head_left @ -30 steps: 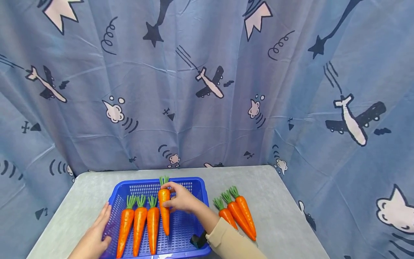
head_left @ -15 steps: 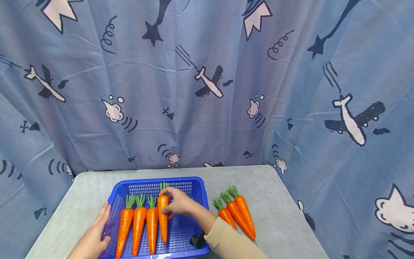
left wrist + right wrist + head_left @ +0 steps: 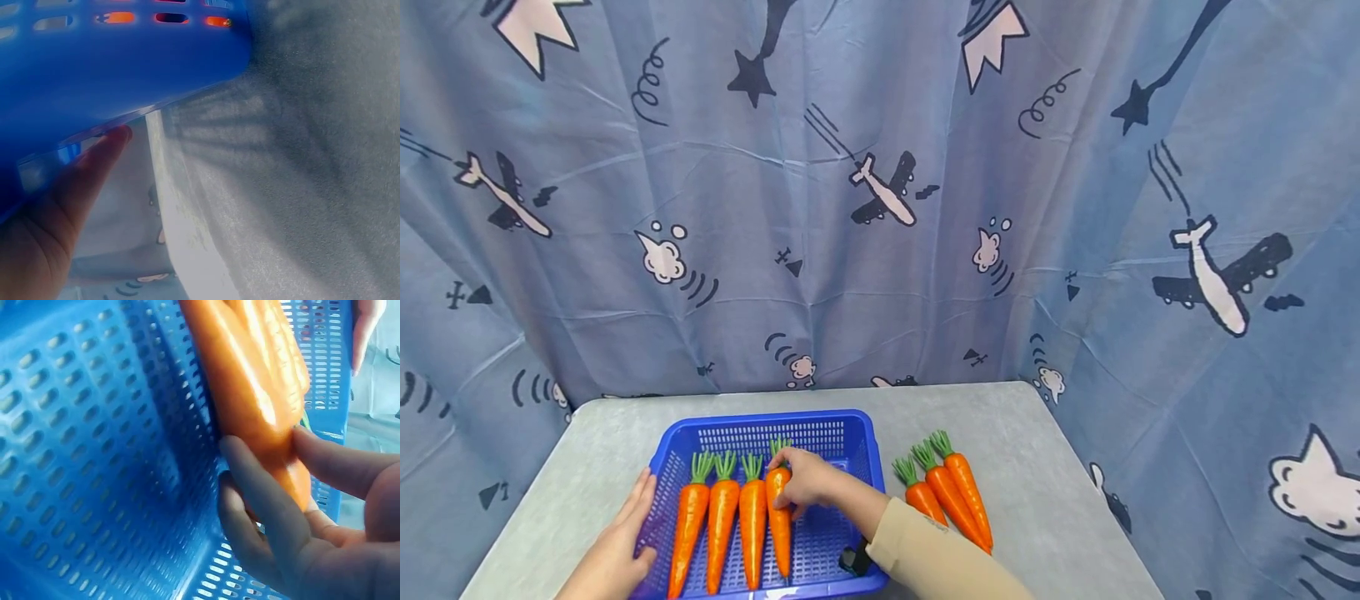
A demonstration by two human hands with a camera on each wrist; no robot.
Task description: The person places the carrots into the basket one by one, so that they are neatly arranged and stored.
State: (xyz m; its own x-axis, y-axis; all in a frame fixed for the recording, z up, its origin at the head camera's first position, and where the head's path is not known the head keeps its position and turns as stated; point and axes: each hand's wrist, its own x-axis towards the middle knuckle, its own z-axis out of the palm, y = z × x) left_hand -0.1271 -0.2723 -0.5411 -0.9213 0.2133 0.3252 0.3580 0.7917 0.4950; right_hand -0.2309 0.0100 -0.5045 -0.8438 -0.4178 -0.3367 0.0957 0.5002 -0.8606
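My right hand [image 3: 811, 483] holds an orange carrot [image 3: 781, 542] near its leafy green top, inside a blue plastic basket [image 3: 827, 546]. In the right wrist view, thumb and fingers wrap the carrot's [image 3: 240, 387] thick end, close over the perforated floor. Three more carrots [image 3: 722, 525] lie side by side to its left, green tops toward the far wall. With fingers straight, my left hand [image 3: 613, 550] rests against the basket's left side. One digit touches the basket's [image 3: 112, 75] edge in the left wrist view.
Three carrots [image 3: 955, 504] lie slanted on the grey table [image 3: 1037, 500], right of the basket. A patterned blue curtain [image 3: 820, 250] hangs behind and beside the table. The dark wrist camera [image 3: 853, 560] under the right sleeve overlaps the basket's front right corner.
My right hand has moved the held carrot down and nearer me, into line beside the other carrots in the basket. The left hand stays against the basket.
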